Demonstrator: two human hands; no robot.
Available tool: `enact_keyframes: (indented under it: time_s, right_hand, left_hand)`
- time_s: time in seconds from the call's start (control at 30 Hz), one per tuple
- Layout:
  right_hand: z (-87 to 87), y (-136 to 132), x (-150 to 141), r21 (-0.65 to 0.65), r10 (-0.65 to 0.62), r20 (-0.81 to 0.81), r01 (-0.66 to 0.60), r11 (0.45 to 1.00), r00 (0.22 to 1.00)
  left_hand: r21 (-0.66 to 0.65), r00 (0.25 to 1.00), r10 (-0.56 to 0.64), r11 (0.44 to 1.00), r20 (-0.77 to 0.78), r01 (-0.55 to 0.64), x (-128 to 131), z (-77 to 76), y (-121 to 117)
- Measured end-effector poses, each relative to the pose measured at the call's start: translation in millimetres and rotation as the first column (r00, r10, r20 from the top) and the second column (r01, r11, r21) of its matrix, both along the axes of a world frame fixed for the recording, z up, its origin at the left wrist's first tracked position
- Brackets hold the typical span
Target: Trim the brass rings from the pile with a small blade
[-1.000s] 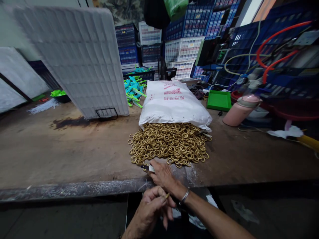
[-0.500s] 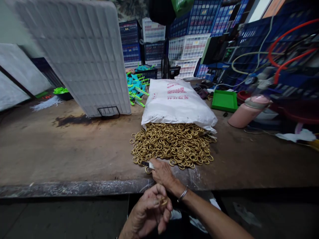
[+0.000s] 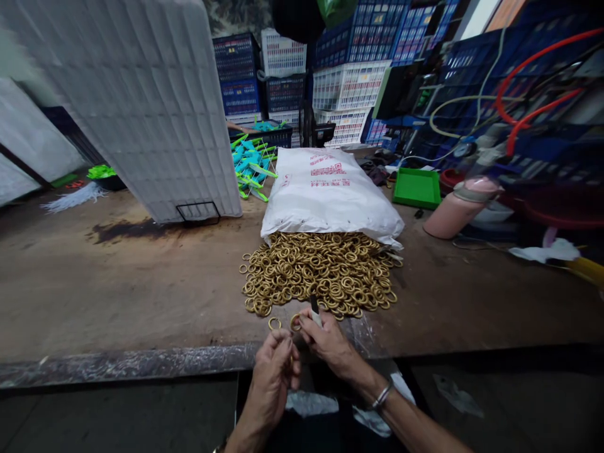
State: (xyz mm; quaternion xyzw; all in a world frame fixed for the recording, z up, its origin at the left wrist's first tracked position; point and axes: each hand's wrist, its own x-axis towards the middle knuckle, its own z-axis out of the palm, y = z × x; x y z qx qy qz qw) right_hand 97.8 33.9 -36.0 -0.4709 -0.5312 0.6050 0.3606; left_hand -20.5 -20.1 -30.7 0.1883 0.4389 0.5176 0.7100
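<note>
My left hand (image 3: 276,371) is closed at the front edge of the table, fingertips pinched together, with a bit of a gold ring (image 3: 291,360) showing between the fingers. Close beside it, my right hand (image 3: 328,340) grips a small knife (image 3: 315,309) with a dark blade pointing up and a pale handle. Its thumb and forefinger also pinch a gold ring (image 3: 295,323). A single loose ring (image 3: 274,323) lies on the table just beyond my left fingertips. Behind both hands, a heap of gold rings (image 3: 325,274) spreads from the mouth of a white printed sack (image 3: 330,201).
A tall ribbed white panel (image 3: 155,113) leans at the left, by a black wire stand (image 3: 198,212). Green and blue plastic pieces (image 3: 252,165) lie behind the sack. To the right are a green tray (image 3: 416,188) and a pink bottle (image 3: 455,211). Stacked crates (image 3: 349,88) fill the back.
My right hand has drawn back from the heap's edge, bringing a ring and turning the knife blade upward. My left hand has risen and moved forward, beside the right. The view has shifted slightly.
</note>
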Motion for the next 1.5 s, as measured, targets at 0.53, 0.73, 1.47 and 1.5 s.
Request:
enact_keyframes:
  time_s: [0.53,0.73,1.47,1.5]
  right_hand:
    - [23.0,-11.3,12.1,0.296,-0.123,0.307,0.029,0.955,0.944]
    - [18.2,-14.0,8.9,0.343,-0.059,0.479,-0.125,0.931,0.876]
    - [16.9,-19.6,9.6,0.138,-0.034,0.254,-0.001,0.990,0.967]
    - [16.2,-18.5,10.5,0.140,-0.042,0.259,0.006,0.990,0.965]
  left_hand:
    - [0.301,0.764,0.180,0.954,-0.620,0.020,8.4,-9.2,7.0]
    - [0.385,0.695,0.221,0.919,-0.684,0.088,8.6,1.9,4.4]
    - [0.079,0.942,-0.117,0.986,-0.314,0.149,14.4,1.0,-1.5]
    - [0.080,0.943,-0.118,0.985,-0.311,0.150,14.4,1.5,-1.5]
